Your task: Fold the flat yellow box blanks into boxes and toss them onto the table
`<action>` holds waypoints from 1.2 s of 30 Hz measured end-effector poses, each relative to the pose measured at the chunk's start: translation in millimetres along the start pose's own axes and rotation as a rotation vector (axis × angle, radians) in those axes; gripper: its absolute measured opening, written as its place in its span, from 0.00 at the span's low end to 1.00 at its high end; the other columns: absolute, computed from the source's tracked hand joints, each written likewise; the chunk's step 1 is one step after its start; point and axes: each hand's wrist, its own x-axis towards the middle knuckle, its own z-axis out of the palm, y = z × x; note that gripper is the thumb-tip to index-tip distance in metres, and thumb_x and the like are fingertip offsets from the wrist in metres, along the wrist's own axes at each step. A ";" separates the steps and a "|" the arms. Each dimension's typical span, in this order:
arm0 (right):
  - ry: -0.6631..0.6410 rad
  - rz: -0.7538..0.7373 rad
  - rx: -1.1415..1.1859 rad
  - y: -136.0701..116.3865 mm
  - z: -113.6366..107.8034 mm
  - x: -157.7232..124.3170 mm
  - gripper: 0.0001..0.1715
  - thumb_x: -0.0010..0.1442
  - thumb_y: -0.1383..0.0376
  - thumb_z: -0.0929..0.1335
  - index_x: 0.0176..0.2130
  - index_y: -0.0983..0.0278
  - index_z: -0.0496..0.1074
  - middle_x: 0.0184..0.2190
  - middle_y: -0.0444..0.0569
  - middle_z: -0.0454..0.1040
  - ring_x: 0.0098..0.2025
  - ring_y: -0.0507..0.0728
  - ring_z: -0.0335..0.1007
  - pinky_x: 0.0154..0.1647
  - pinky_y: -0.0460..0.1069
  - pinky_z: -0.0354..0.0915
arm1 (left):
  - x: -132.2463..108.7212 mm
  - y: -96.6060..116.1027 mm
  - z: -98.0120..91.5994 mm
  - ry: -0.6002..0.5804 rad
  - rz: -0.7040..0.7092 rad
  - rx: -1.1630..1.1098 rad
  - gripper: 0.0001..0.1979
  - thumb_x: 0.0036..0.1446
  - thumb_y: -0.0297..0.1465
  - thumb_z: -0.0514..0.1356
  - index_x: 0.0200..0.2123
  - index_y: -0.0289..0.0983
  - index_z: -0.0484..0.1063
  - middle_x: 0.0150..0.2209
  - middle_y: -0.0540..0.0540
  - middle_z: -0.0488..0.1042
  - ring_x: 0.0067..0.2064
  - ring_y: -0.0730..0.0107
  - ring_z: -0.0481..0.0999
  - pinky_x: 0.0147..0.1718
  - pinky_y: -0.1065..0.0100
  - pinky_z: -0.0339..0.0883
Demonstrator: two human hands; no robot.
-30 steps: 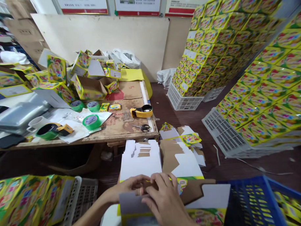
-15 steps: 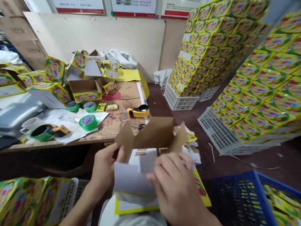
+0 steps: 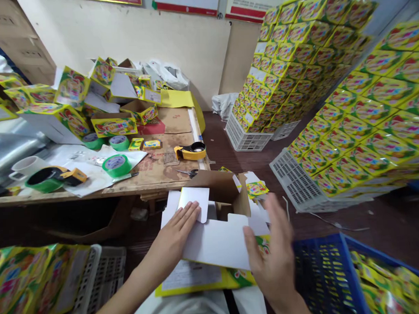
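A carton [image 3: 215, 241] with white outer panels and brown inner walls lies across my lap, partly folded, its top gaping. My left hand [image 3: 180, 224] rests flat on a white flap [image 3: 196, 201] at the carton's left end, fingers stretched out. At the right end my right hand [image 3: 273, 255] is raised with its fingers apart, slightly blurred; its thumb is near the carton's right edge, and I cannot tell whether it touches. Beneath the carton shows a flat yellow-edged printed board [image 3: 193, 276].
Tape dispensers [image 3: 190, 151], green tape rolls [image 3: 117, 165], scissors [image 3: 189, 172] and a white mug [image 3: 29, 168] lie on the workbench [image 3: 155, 177]. A blue crate [image 3: 319, 267] with small packets stands at right, a white crate [image 3: 97, 280] at left. Tall stacks of yellow boxes [image 3: 360, 133] rise beyond.
The carton's front panel and left flap have been folded down. My left hand has moved from gripping a flap to lying flat; my right hand has let go and moved right.
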 end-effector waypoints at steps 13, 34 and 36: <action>-0.183 0.096 0.223 27.9 19.4 -17.7 0.16 0.59 0.62 0.66 0.48 0.60 0.69 0.47 0.52 0.72 0.51 0.61 0.66 0.52 0.59 0.63 | -3.2 6.5 1.4 -0.056 0.003 -0.021 0.33 0.58 0.18 0.46 0.66 0.40 0.45 0.66 0.45 0.51 0.67 0.66 0.49 0.62 0.55 0.55; -0.667 -0.006 -0.211 32.0 59.1 35.4 0.18 0.48 0.64 0.74 0.35 0.63 0.64 0.43 0.51 0.67 0.48 0.64 0.60 0.49 0.60 0.56 | -14.2 -6.3 21.7 0.137 -0.879 -1.064 0.30 0.57 0.48 0.53 0.54 0.32 0.65 0.55 0.36 0.69 0.58 0.50 0.66 0.55 0.51 0.62; -0.641 -0.005 -0.154 34.0 58.8 34.1 0.18 0.48 0.63 0.74 0.35 0.62 0.64 0.46 0.52 0.66 0.50 0.65 0.58 0.51 0.61 0.55 | -10.3 -5.4 23.2 0.161 -0.822 -1.093 0.30 0.58 0.48 0.51 0.56 0.32 0.65 0.55 0.37 0.70 0.60 0.50 0.64 0.55 0.51 0.62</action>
